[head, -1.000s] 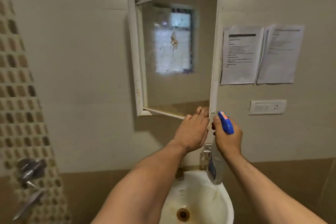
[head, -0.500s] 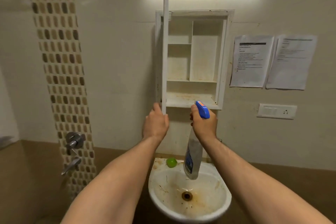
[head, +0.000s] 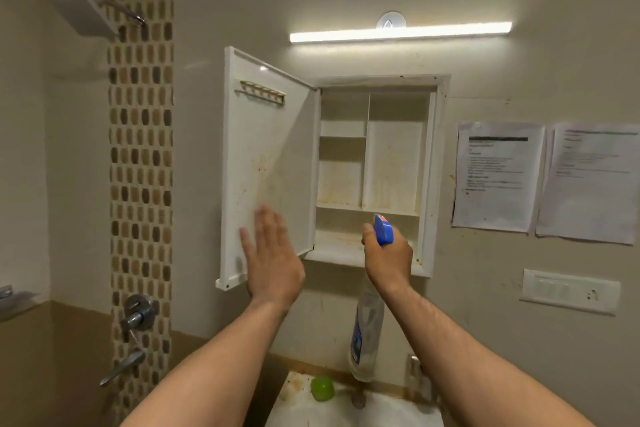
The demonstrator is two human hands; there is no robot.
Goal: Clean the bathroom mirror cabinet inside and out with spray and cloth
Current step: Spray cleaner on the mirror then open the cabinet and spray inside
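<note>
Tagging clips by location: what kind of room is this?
Most likely a small bathroom: an open wall cabinet above a stained washbasin, with a shower head and mixer tap by the tiled strip on the left.

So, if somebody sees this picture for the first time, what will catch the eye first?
First, the cabinet door, swung open to the left, and the cabinet with brown-stained shelves at centre. Before its bottom shelf the right hand grips a spray bottle with a blue head; the left hand is flat by the door.
</note>
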